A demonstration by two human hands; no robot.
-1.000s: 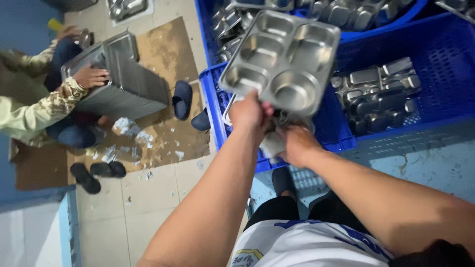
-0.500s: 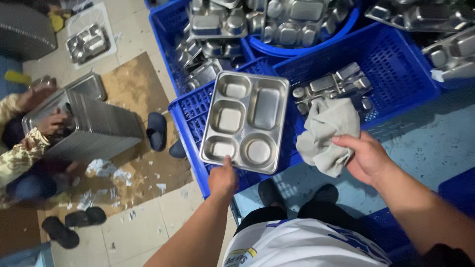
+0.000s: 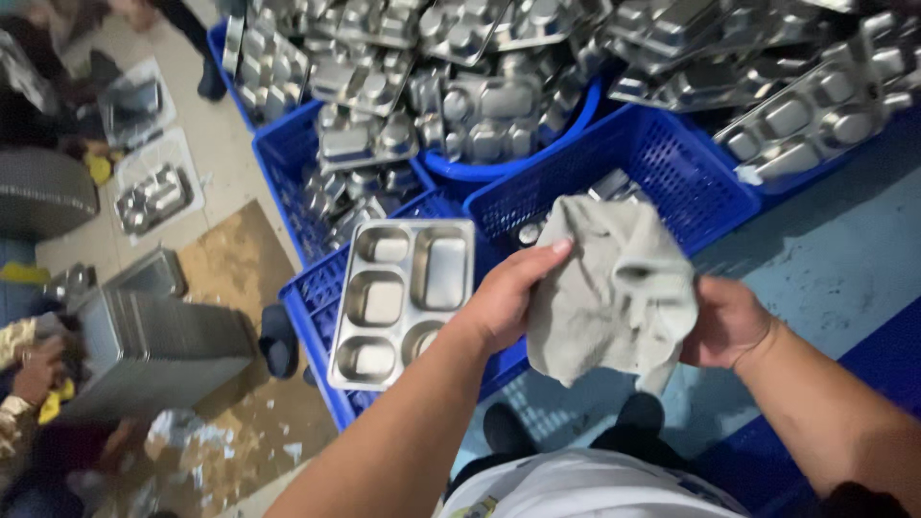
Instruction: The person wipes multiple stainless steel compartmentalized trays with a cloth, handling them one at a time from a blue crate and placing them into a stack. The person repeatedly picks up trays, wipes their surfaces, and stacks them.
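From the head view, both hands gripped the cloth (image 3: pixel 614 288): left hand (image 3: pixel 508 302) pinched its left edge, right hand (image 3: pixel 729 321) bunched its right side. It looked soft, light, best held by the edges. Half a second earlier, the left hand held the tray (image 3: pixel 403 297), which now lay on the crate (image 3: pixel 307 307).

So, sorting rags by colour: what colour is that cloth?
Pale grey-green cloth, plain, best seen in the head view.

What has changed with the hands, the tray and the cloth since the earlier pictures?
The left hand let go of the steel tray, now lying on the blue crate, and took hold of the grey cloth. The right hand still holds the cloth.
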